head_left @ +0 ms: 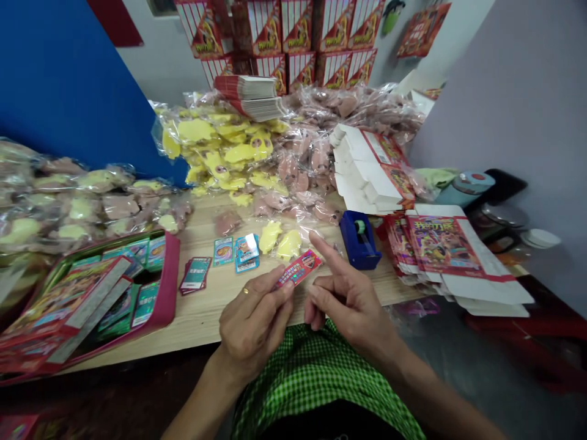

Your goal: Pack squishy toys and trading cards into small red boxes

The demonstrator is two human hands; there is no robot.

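Between the thumb and fingers of my left hand [257, 311], which wears a gold ring, is a small flat red printed card [300, 269], tilted up to the right. My right hand [351, 296] is just right of it, the index finger stretched out and the other fingers curled; nothing shows in it. Behind the card are two yellow animal-shaped pieces [289, 244] in clear wrap. Left of them lie blue-edged cards [247, 253], a teal card [223, 251] and a small stack of maroon-edged cards [195, 274].
A blue tape dispenser [361, 241] stands right of my hands. Flattened printed boxes [458, 244] lie at the right edge. A pink-rimmed tin [170, 287] of cards is at left. Bagged yellow toys [229, 153] and bagged pink toys [302, 153] pile up behind.
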